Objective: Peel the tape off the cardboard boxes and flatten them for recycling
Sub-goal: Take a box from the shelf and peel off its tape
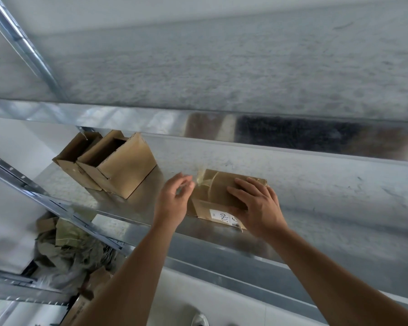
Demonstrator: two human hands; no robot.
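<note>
A small brown cardboard box [212, 191] with a white label lies on the metal shelf [292, 231] in front of me. My right hand [257, 205] lies over its top and near side, fingers spread on the top and thumb on the labelled face, holding it down. My left hand [174, 198] is just left of the box, its fingertips pinching a strip of clear tape [201, 178] that lifts off the box's top left corner. The left hand is blurred.
Two open cardboard boxes [118, 165] stand side by side at the shelf's left end. Below the shelf on the left lies a heap of crumpled cardboard and tape [68, 250]. Another shelf board hangs close overhead. Metal rack posts run along the left.
</note>
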